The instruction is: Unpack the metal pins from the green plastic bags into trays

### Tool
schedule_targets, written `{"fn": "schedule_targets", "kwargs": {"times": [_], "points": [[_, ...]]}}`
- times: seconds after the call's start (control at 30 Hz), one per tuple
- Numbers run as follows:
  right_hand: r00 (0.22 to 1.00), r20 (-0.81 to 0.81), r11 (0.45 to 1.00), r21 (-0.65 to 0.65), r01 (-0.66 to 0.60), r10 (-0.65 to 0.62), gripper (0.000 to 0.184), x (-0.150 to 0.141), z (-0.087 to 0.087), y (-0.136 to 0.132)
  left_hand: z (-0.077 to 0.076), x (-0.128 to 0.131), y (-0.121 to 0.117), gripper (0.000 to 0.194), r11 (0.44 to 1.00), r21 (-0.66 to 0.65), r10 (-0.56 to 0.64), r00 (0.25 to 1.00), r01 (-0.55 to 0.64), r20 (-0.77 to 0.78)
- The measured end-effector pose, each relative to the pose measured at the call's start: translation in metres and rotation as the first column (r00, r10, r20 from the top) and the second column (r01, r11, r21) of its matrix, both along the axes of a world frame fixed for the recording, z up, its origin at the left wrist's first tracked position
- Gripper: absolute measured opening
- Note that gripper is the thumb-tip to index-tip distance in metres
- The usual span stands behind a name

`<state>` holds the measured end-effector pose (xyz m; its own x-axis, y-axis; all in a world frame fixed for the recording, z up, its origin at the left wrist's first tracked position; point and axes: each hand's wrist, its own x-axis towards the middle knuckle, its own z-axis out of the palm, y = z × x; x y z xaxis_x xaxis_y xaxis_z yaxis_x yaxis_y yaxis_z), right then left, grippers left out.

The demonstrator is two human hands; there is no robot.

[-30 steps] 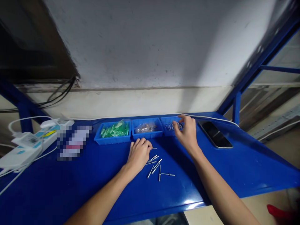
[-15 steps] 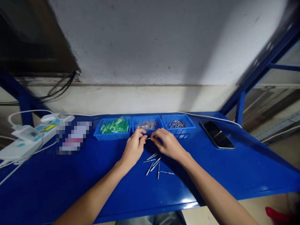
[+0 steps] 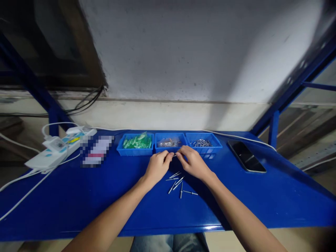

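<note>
My left hand (image 3: 157,166) and my right hand (image 3: 193,162) meet fingertip to fingertip just in front of the middle blue tray (image 3: 170,145), both pinching a small metal pin (image 3: 174,155) between them. Several finished metal pins (image 3: 178,182) lie loose on the blue table (image 3: 78,196) just below the hands. The left tray (image 3: 135,145) holds green plastic pieces, the middle one a clear bag of small parts, the right tray (image 3: 204,144) a pile of metal pins.
A black phone (image 3: 246,156) lies face up to the right of the trays. A white power strip (image 3: 57,148) with cables sits at the table's left end, next to a blurred card (image 3: 96,151). A white cable runs behind the trays. Blue frame posts stand at both sides.
My right hand left the right tray and came to meet my left hand, which lifted off the table. Both now pinch a pin. The camera view shifted slightly left.
</note>
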<state>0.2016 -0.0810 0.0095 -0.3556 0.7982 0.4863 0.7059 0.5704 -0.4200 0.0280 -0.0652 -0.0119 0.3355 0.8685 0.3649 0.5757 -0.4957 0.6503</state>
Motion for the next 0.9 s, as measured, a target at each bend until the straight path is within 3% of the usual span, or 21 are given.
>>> {"fn": "schedule_targets", "kwargs": {"times": [0.1,0.17,0.27,0.33,0.43,0.6,0.73,0.9], "points": [[0.983,-0.074,0.980,0.101,0.173,-0.166,0.022,0.020,0.003,0.008,-0.001,0.000,-0.004,0.025,0.992,-0.031,-0.127,0.985,0.124,-0.119],[0.928,-0.174,0.922,0.152,0.356,-0.329,0.020,0.039,0.003,0.014,-0.002,0.002,-0.007,0.016,0.986,-0.023,-0.165,0.963,0.164,-0.215],[0.819,-0.253,0.827,0.107,0.552,-0.515,0.026,0.062,0.001,0.022,-0.004,0.004,-0.008,0.007,0.987,-0.036,-0.162,0.945,0.158,-0.285],[0.797,-0.266,0.813,0.074,0.578,-0.542,0.034,0.065,-0.001,0.023,-0.005,0.003,-0.006,0.011,0.987,-0.045,-0.161,0.944,0.155,-0.287],[0.850,-0.280,0.874,0.069,0.481,-0.446,0.032,0.048,-0.001,0.018,-0.005,-0.003,0.001,0.012,0.979,-0.049,-0.202,0.936,0.197,-0.289],[0.987,-0.107,0.992,0.003,0.124,-0.123,0.016,0.004,-0.005,0.006,-0.008,-0.017,0.014,0.006,0.959,-0.034,-0.275,0.894,0.282,-0.354],[0.998,0.035,0.988,-0.146,-0.048,0.053,0.010,-0.006,-0.012,0.004,-0.016,-0.015,0.018,0.012,0.961,0.028,-0.253,0.919,0.274,-0.302],[0.998,0.027,0.989,-0.140,-0.050,0.054,0.014,0.000,-0.015,0.007,-0.018,-0.008,0.020,0.018,0.970,0.053,-0.228,0.962,0.238,-0.148]]}}
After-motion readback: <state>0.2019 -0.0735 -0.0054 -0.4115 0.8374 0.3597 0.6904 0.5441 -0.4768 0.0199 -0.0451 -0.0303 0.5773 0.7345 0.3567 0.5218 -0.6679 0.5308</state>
